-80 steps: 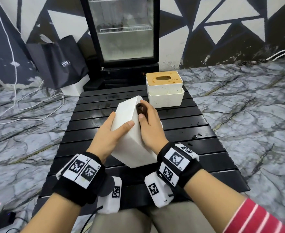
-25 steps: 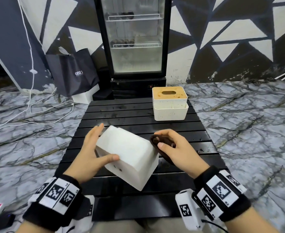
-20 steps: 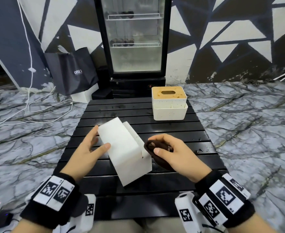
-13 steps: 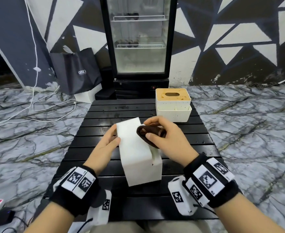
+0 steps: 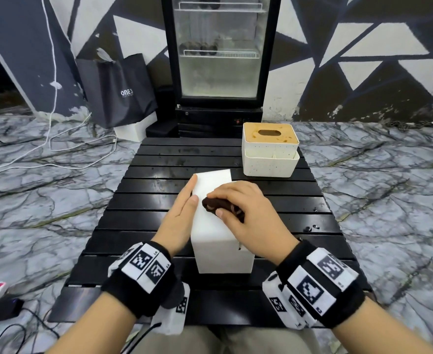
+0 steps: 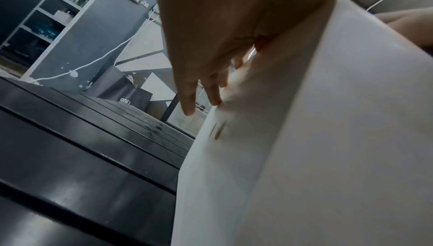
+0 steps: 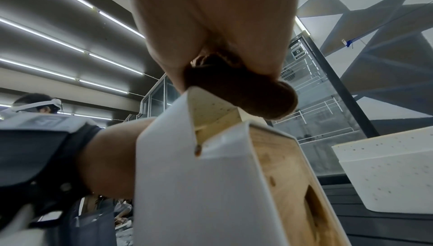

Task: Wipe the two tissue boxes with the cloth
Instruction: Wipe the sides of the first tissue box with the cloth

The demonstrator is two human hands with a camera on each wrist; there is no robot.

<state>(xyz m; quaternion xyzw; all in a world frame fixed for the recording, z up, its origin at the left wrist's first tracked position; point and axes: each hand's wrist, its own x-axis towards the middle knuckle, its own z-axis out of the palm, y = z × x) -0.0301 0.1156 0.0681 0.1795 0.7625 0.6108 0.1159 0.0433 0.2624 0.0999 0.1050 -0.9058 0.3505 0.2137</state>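
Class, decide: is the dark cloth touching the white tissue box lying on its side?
Touching. In the right wrist view the cloth, gripped by the right hand, presses on the upper edge of the tissue box; no gap shows between them.

Black slatted table point(image 5: 159, 175) on grey marble floor point(image 5: 389, 187); glass-door fridge point(image 5: 216, 52) and dark bag point(image 5: 118, 90) against a triangle-patterned wall point(image 5: 363, 47)

Your matt white tissue box point(image 5: 218, 241) shows a wooden lid point(image 7: 288, 185); fuzzy brown cloth point(image 5: 223, 206); glossy black slatted desk point(image 5: 144, 208).
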